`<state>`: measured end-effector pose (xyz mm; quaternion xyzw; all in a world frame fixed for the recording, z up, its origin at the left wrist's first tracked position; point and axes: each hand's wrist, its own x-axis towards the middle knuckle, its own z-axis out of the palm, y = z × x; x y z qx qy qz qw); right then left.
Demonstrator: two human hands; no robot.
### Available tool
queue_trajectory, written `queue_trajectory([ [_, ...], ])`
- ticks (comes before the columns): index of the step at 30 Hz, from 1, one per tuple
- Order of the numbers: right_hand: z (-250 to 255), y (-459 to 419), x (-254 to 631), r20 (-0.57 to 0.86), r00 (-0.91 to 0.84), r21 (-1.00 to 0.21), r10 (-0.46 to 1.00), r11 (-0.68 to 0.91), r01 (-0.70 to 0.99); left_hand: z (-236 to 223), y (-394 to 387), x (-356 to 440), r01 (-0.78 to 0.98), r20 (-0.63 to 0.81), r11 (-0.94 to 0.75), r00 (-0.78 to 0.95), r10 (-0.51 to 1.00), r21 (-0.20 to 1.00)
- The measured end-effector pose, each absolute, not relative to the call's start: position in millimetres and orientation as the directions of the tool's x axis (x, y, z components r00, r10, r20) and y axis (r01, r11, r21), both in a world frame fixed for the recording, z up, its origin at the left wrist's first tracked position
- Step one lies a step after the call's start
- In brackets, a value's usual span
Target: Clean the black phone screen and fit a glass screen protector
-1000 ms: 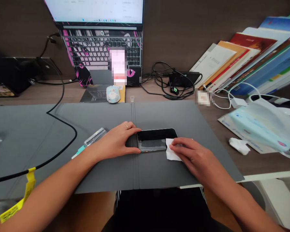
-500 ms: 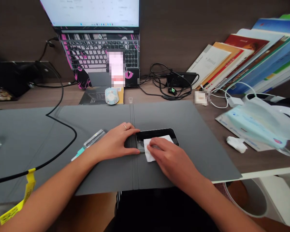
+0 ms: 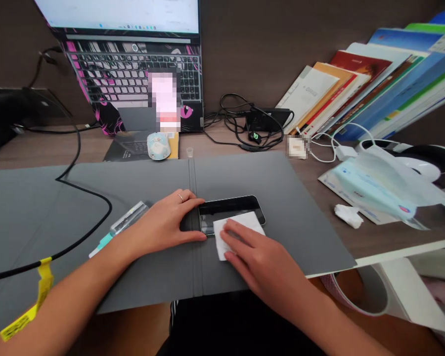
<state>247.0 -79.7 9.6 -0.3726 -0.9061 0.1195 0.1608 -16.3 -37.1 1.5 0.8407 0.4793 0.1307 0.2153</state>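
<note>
A smartphone (image 3: 230, 205) with a dark screen lies flat on the grey desk mat (image 3: 289, 207). My left hand (image 3: 166, 222), with a ring on one finger, grips the phone's left end between thumb and fingertips. Under the fingers of my right hand (image 3: 259, 254) is a folded white tissue (image 3: 220, 242), which covers the lower part of the screen and overhangs the near edge. Beside my left wrist lies a clear bottle (image 3: 129, 217) with a teal end, partly hidden by the forearm.
Behind the mat stand an open laptop (image 3: 133, 74) and a mouse (image 3: 158, 146). A black cable (image 3: 96, 195) crosses the mat's left side. To the right are a tissue pack (image 3: 374, 190), a crumpled tissue (image 3: 348, 216), leaning books (image 3: 356, 89) and coiled cords (image 3: 241, 131).
My right hand has drawn the tissue toward me, over the phone's near edge, and its fingers lie flatter. My left hand keeps its hold. The whole view has shifted a little to the right.
</note>
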Motion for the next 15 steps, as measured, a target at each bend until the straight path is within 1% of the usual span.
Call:
queue_trajectory([
  [3,10,-76,273,0.198,-0.601,-0.290,0.775,0.632,0.719,2,-37,-16,0.749,0.028,-0.462,0.511,0.859,0.476],
  [6,12,-67,289,0.198,-0.568,-0.226,0.799,0.601,0.766,0,-37,-17,0.750,0.033,-0.469,0.514,0.857,0.467],
  [11,20,-44,285,0.209,-0.616,-0.122,0.760,0.645,0.754,-1,-37,-17,0.751,0.026,-0.465,0.514,0.857,0.468],
  [15,23,-30,263,0.152,-0.633,-0.086,0.759,0.648,0.757,0,-37,-16,0.758,0.008,-0.454,0.510,0.860,0.468],
])
